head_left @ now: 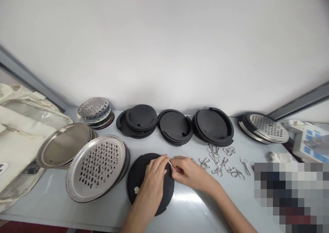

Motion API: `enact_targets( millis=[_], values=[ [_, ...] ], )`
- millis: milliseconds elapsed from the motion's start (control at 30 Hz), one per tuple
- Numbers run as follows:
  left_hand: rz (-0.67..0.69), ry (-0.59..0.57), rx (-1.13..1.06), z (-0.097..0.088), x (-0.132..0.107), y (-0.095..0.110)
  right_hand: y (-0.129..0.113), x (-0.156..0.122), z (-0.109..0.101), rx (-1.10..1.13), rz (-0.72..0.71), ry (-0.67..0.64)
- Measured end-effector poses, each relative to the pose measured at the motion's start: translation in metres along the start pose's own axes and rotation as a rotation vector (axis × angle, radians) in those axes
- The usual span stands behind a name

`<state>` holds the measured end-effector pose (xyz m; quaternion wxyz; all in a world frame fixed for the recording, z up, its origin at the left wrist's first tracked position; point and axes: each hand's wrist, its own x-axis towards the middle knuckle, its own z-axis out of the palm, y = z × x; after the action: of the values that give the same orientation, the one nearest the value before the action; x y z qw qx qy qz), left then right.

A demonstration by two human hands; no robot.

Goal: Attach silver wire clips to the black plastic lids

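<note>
A round black plastic disc with a small pale spot near its left side lies flat on the table in front of me. My left hand rests across it, fingers together and bent over its far right rim, holding it. At that same rim, my right hand pinches a small shiny metal clip, mostly hidden by the fingertips. The tips of both hands nearly meet there. Loose wire clips with rings are scattered just right of my right hand.
Left of the disc stand stacks of metal grater plates and plain metal discs. Along the wall are small graters, black disc stacks and more graters. A cream bag lies far left.
</note>
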<state>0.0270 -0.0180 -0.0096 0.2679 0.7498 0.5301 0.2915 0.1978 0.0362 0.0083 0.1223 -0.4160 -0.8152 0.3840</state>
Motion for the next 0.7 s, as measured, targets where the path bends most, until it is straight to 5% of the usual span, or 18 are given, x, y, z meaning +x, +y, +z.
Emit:
enact_targets(
  millis=[700],
  values=[
    [-0.051, -0.027, 0.014, -0.0005, -0.0029, -0.0022, 0.0041, -0.0002, -0.0022, 0.038, -0.027, -0.023]
  ],
)
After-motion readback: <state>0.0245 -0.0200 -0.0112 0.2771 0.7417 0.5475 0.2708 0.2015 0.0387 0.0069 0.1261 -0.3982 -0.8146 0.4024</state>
